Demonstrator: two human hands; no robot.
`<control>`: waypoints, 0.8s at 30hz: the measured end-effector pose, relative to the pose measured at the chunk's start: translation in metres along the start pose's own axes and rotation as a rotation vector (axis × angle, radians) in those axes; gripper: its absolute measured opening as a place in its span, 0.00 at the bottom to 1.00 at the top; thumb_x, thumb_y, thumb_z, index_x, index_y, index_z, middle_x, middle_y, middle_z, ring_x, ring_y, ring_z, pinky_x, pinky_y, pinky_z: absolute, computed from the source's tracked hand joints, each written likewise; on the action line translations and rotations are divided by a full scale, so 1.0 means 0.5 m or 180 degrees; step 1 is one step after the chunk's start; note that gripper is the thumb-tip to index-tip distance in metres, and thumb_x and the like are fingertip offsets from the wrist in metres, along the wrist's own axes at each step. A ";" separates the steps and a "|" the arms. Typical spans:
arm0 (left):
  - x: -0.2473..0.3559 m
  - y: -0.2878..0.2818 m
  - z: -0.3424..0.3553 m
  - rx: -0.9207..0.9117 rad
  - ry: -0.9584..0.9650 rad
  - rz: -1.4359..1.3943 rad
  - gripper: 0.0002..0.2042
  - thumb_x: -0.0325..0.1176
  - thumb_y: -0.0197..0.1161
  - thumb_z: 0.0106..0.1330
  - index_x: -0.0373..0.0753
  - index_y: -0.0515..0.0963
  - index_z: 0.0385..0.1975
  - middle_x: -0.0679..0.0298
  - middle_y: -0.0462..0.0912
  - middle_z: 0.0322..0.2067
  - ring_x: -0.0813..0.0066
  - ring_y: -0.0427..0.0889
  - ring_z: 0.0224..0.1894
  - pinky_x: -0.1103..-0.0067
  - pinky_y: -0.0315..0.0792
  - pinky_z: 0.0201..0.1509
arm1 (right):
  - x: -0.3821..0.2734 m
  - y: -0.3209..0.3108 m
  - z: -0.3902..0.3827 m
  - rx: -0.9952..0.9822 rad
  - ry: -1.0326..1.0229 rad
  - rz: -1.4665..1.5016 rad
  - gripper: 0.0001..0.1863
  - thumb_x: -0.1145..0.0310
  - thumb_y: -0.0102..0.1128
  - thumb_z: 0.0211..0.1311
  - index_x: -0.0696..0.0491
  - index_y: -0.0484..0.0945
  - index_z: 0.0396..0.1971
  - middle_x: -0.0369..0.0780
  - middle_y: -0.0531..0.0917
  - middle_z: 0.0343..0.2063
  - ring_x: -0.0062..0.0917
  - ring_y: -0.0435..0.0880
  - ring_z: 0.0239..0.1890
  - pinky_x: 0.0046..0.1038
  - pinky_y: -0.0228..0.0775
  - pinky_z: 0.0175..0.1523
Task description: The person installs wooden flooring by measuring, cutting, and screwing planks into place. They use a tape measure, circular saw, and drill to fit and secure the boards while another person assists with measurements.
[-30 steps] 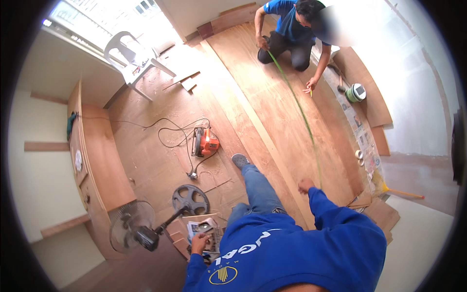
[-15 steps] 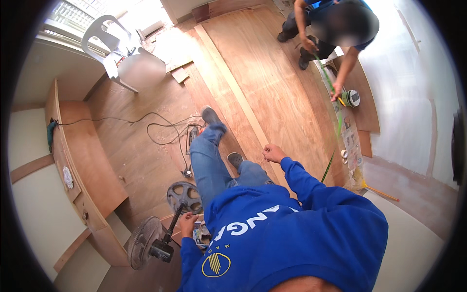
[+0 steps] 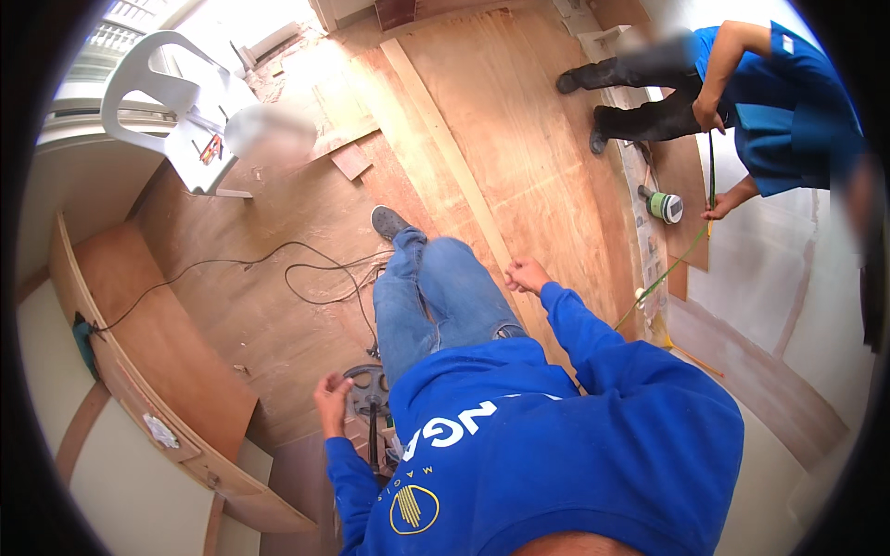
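Observation:
My right hand [image 3: 528, 276] hovers in front of my body, above the plywood floor panel [image 3: 519, 157], fingers curled in a pinch. Whether anything is between those fingers is too small to make out. On the other side, my left hand [image 3: 331, 400] hangs beside the round dark base [image 3: 369, 382] of a standing fan, its fingers loosely bent and apart, holding nothing. A long green strip like a measuring tape [image 3: 669, 272] runs from a co-worker's hands [image 3: 718, 211] at the right down behind my right arm. Its near end is hidden.
A pale wooden strip [image 3: 445, 139] lies along the panel. A black cord [image 3: 218, 262] loops across the floor. A white plastic chair [image 3: 176, 111] stands far left, a curved wooden piece [image 3: 167, 324] nearer. At right are a green-labelled can [image 3: 664, 206] and a co-worker in blue [image 3: 788, 102].
The co-worker has moved right and turned, carrying the green strip along. My left hand has lifted forward from beside the fan pole. The view has shifted, and my legs have stepped closer together.

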State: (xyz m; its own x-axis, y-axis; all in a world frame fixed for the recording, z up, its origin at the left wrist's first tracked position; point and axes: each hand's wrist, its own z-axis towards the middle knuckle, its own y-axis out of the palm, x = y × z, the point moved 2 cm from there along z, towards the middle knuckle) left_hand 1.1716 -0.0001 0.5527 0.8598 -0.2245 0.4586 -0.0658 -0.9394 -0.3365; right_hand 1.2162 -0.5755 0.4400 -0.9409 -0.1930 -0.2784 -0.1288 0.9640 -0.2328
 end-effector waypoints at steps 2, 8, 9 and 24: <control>0.125 -0.049 0.049 0.0014 0.0113 -0.0065 0.22 0.27 0.71 0.58 0.33 0.77 0.53 0.60 0.85 0.45 0.73 0.83 0.42 0.79 0.74 0.40 | -0.074 0.025 -0.008 -0.0013 0.0030 0.0124 0.08 0.66 0.58 0.63 0.55 0.78 0.30 0.39 0.85 0.24 0.21 0.83 0.22 0.24 0.70 0.23; 0.348 -0.121 0.165 0.0160 0.0177 0.0030 0.24 0.21 0.69 0.58 0.27 0.73 0.56 0.49 0.81 0.50 0.66 0.81 0.50 0.74 0.77 0.56 | -0.222 0.078 -0.033 -0.0236 -0.0027 -0.0245 0.08 0.67 0.58 0.63 0.55 0.76 0.28 0.40 0.85 0.23 0.20 0.82 0.22 0.24 0.68 0.23; 0.359 -0.128 0.175 0.0083 0.0105 0.0020 0.25 0.21 0.69 0.58 0.27 0.73 0.56 0.49 0.80 0.50 0.65 0.81 0.51 0.73 0.77 0.56 | -0.239 0.083 -0.030 -0.0239 -0.0010 -0.0208 0.07 0.67 0.58 0.63 0.55 0.76 0.28 0.40 0.85 0.23 0.20 0.82 0.21 0.24 0.68 0.23; 0.639 -0.279 0.575 -0.0134 0.0884 0.1320 0.26 0.22 0.71 0.55 0.33 0.76 0.56 0.50 0.83 0.50 0.59 0.82 0.52 0.69 0.75 0.56 | -0.505 0.359 0.135 0.0258 0.0268 0.0463 0.07 0.71 0.52 0.65 0.54 0.80 0.34 0.36 0.85 0.27 0.19 0.82 0.24 0.24 0.74 0.27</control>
State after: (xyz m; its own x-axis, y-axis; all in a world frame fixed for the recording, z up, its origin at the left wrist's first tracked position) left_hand 1.6007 0.1336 0.5097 0.5900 -0.6364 0.4968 -0.3990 -0.7648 -0.5059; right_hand 1.4518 -0.3663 0.4055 -0.9711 -0.0333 -0.2364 0.0330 0.9620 -0.2710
